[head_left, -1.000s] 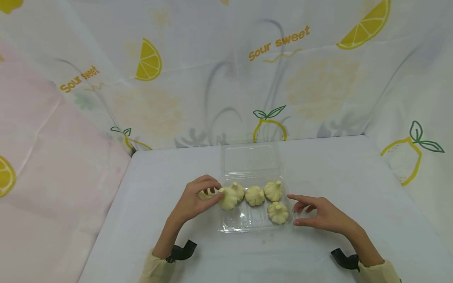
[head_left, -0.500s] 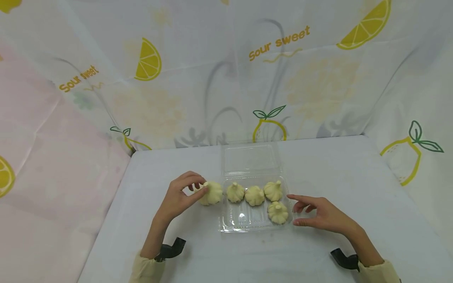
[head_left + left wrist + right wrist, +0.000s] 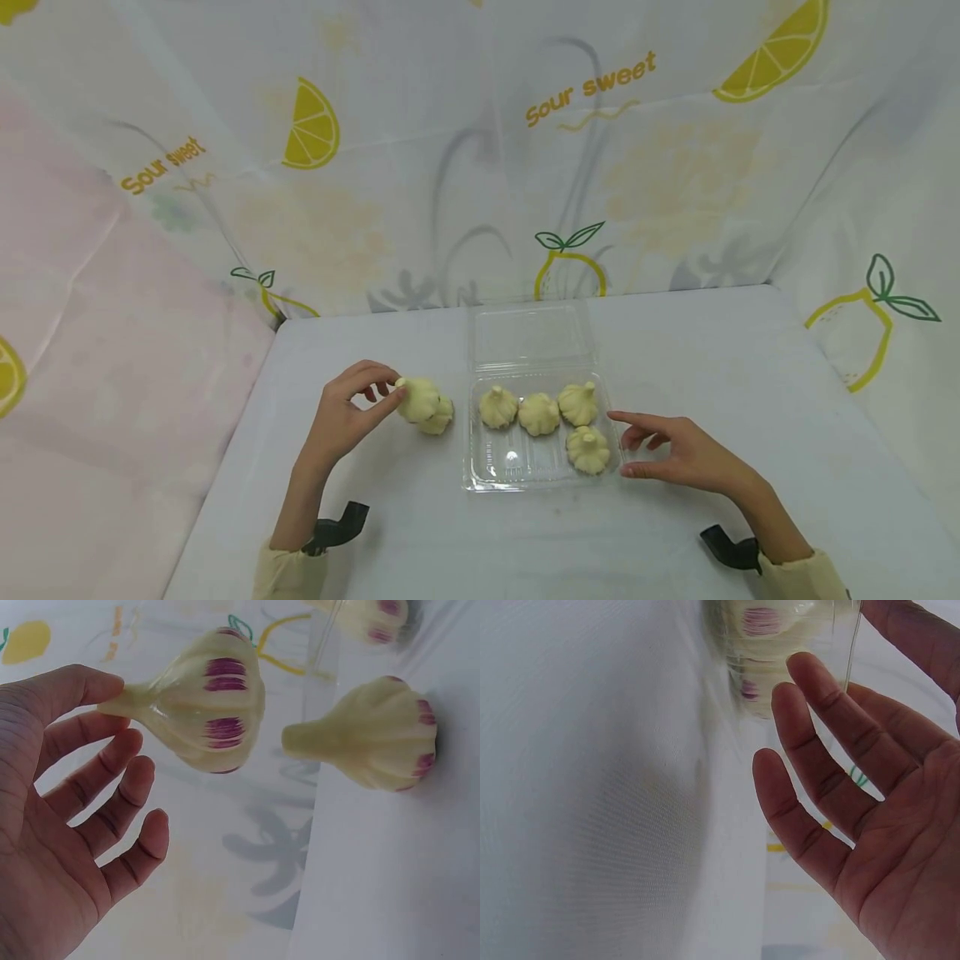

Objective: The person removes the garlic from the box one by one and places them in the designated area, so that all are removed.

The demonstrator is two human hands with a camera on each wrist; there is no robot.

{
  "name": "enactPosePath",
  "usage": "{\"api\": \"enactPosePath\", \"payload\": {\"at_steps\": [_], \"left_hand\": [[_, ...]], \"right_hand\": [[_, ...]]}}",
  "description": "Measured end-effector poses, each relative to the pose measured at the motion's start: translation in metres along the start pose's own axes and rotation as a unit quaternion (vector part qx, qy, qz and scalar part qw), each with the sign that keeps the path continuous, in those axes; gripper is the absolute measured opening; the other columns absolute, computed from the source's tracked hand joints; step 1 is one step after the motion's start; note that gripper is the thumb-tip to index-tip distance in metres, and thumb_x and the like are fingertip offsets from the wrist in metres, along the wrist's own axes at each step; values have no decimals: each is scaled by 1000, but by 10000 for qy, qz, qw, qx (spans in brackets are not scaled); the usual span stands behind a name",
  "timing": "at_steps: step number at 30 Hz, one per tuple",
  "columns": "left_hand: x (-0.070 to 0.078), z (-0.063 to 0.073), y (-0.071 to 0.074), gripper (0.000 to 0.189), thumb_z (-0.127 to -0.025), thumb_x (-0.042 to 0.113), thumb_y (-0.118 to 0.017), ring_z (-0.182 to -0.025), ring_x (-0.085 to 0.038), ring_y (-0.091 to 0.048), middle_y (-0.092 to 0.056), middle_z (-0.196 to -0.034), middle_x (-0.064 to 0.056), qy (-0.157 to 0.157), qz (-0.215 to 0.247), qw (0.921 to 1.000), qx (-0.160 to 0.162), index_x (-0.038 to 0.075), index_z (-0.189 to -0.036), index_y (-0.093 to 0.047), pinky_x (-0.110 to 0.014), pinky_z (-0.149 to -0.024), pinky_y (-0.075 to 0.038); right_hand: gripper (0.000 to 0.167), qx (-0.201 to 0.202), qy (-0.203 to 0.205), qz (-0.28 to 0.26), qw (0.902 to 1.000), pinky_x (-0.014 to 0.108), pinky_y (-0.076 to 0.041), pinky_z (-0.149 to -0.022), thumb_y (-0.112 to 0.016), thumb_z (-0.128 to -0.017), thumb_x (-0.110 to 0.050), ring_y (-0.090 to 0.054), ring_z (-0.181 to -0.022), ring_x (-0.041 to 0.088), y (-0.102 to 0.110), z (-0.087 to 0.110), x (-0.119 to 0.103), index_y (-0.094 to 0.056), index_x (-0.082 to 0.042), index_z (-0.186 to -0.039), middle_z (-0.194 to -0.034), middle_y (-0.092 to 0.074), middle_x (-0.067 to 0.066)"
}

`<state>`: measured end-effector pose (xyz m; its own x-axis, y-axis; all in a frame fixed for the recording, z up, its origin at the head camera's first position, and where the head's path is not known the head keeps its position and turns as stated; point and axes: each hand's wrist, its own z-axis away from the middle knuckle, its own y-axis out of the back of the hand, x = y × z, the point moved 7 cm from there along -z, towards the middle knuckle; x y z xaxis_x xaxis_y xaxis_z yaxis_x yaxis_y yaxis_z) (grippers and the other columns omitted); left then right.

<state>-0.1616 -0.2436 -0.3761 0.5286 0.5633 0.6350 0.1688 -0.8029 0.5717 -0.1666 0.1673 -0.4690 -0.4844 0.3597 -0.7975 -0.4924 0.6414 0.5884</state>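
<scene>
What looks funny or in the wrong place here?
Nothing looks spilled or broken. One garlic sits on the table outside the box, while four garlics are inside, so it looks left out. The left hand holds another by its stem.

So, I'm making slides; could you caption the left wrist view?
The left grip pinches a purple-streaked garlic bulb by its stem; a second bulb stands nearby.

From farthest back, my head camera looks forward and down over the counter. Close beside my left grip, the left wrist camera, rolled sideways, faces the pinched garlic bulb; the right one, rolled oppositely, looks closely past my right grip at the clear container. The head view shares both.
</scene>
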Motion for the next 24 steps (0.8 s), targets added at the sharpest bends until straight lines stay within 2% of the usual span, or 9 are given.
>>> {"api": "enactPosePath", "payload": {"at_steps": [5, 11, 14, 19, 21, 24], "left_hand": [[-5, 4, 12, 24, -80, -2, -79, -77, -21, -56, -67, -91, -4, 31, -5, 10000, 88, 13, -97, -72, -26, -64, -47], [-12, 7, 23, 25, -78, -4, -80, -78, -19, -56, -67, -90, -7, 161, -114, 9996, 209, 11, -96, -72, -25, -64, -47], [-9, 6, 26, 25, -77, -8, -79, -77, -20, -56, -66, -88, -9, 164, -220, 9993, 260, 7, -95, -71, -26, -62, -46], [1, 5, 31, 22, -76, -12, -77, -75, -28, -56, -65, -86, -15, 226, -401, 9986, 253, -1, -93, -69, -25, -61, -46], [-3, 7, 32, 21, -76, -12, -77, -75, -29, -56, -65, -86, -16, 279, -462, 9983, 235, -2, -93, -69, -25, -60, -46], [-21, 14, 31, 22, -77, -9, -78, -75, -28, -56, -66, -87, -11, 444, -547, 9973, 222, 3, -94, -70, -25, -60, -46]], "right_hand": [[70, 28, 68, 6, 10000, 36, -54, -75, -82, -82, -22, -65, -91, 15, 0, 0, 0, -51, -7, -143, -100, -68, -3], [69, 55, 104, -30, 9999, 36, -54, -75, -82, -82, -22, -65, -91, 16, 0, 0, -1, -51, -7, -142, -100, -68, -3], [69, 44, 81, -29, 10000, 36, -54, -75, -82, -82, -23, -65, -91, 16, 0, 0, -1, -51, -7, -142, -100, -68, -3], [70, 27, 82, -28, 10000, 37, -54, -75, -82, -82, -24, -65, -91, 17, 1, -1, -2, -51, -6, -142, -100, -68, -3], [70, 25, 104, -29, 9999, 37, -54, -75, -82, -82, -23, -65, -91, 17, 1, -1, -2, -51, -6, -142, -100, -68, -2], [70, 32, 108, -44, 9999, 37, -54, -75, -82, -82, -23, -65, -91, 17, 1, -1, -3, -51, -7, -143, -100, -68, -2]]}}
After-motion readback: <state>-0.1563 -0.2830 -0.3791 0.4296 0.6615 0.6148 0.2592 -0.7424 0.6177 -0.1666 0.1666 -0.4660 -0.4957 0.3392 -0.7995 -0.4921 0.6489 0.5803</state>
